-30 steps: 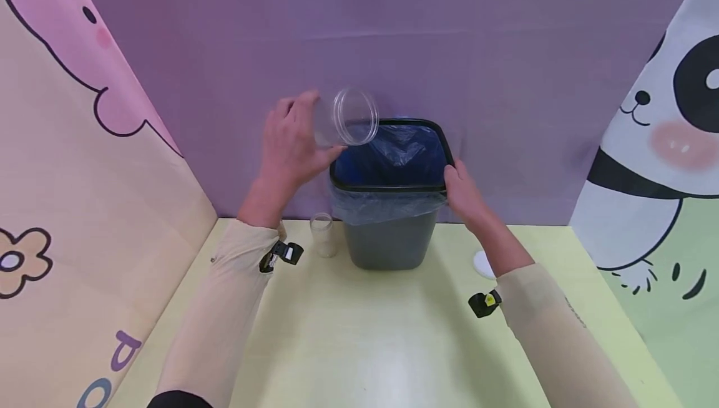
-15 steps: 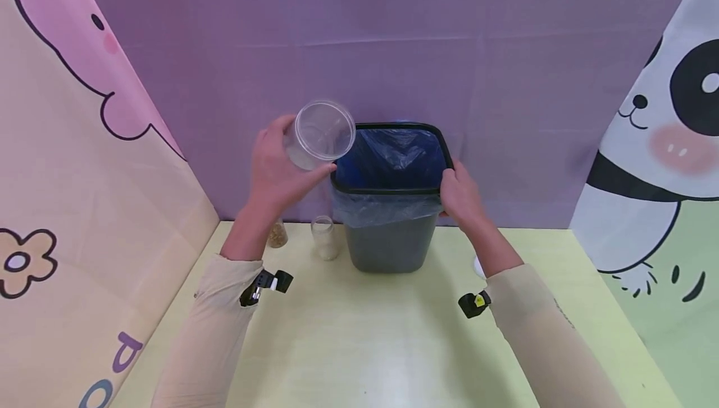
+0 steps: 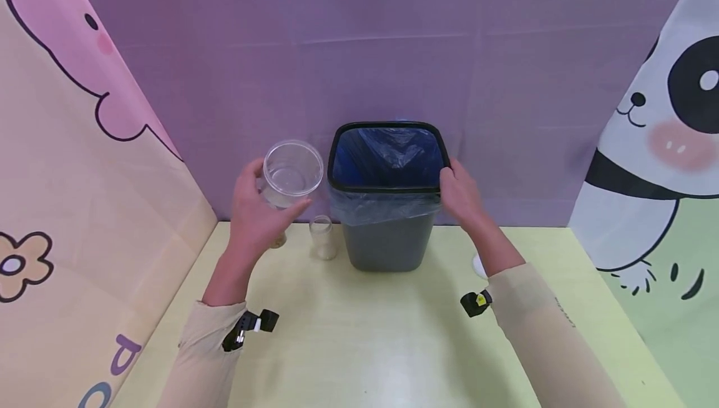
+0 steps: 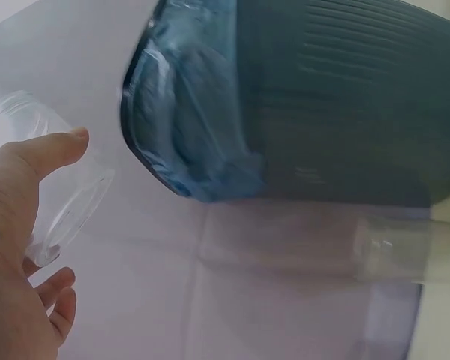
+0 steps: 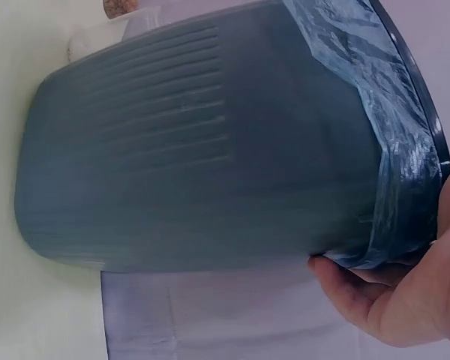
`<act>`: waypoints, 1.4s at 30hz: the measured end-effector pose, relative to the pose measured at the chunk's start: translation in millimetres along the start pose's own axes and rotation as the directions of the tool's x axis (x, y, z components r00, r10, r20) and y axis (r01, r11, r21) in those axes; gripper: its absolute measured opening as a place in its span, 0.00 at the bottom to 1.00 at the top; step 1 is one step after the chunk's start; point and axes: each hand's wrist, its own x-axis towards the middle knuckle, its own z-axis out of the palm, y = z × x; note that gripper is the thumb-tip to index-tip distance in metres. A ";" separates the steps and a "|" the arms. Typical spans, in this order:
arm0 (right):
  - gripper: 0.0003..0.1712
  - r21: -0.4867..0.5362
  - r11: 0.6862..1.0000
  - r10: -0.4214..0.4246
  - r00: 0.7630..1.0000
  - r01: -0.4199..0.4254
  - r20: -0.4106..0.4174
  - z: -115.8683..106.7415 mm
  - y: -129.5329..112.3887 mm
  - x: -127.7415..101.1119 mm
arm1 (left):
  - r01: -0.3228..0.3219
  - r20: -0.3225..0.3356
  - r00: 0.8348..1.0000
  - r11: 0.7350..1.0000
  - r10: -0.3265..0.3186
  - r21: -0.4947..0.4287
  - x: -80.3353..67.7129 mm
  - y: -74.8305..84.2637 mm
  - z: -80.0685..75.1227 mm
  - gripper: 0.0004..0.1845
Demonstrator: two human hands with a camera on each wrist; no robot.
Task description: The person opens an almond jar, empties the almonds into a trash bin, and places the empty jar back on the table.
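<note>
yellow-green counter point(image 3: 359, 345), purple backdrop | 1 bin point(image 3: 389, 242), 3 jars | hands: left hand point(image 3: 255, 218) grips clear jar point(image 3: 291, 174), right hand point(image 3: 460, 196) clasps bin rim

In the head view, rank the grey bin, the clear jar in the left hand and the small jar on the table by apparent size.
1. grey bin
2. clear jar, though held nearer the camera
3. small jar

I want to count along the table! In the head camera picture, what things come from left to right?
Left hand holding a clear jar → small jar → bin → right hand on the bin's rim.
</note>
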 end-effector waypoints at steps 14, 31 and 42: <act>0.34 0.000 0.999 0.050 0.999 -0.050 -0.003 0.2 -2.2 -3.4 | 0.121 0.016 0.993 0.992 -0.121 -0.022 -51.0 -48.0 -14.4 0.46; 0.34 -0.015 1.000 0.025 1.000 -0.025 -0.011 4.3 0.6 -0.4 | 0.260 0.045 0.964 0.964 -0.262 0.048 -96.5 -85.3 -34.1 0.48; 0.34 0.003 1.000 -0.001 0.999 0.001 0.036 -0.1 3.0 1.9 | 0.337 0.067 0.938 0.940 -0.341 0.062 -116.7 -101.2 -38.2 0.48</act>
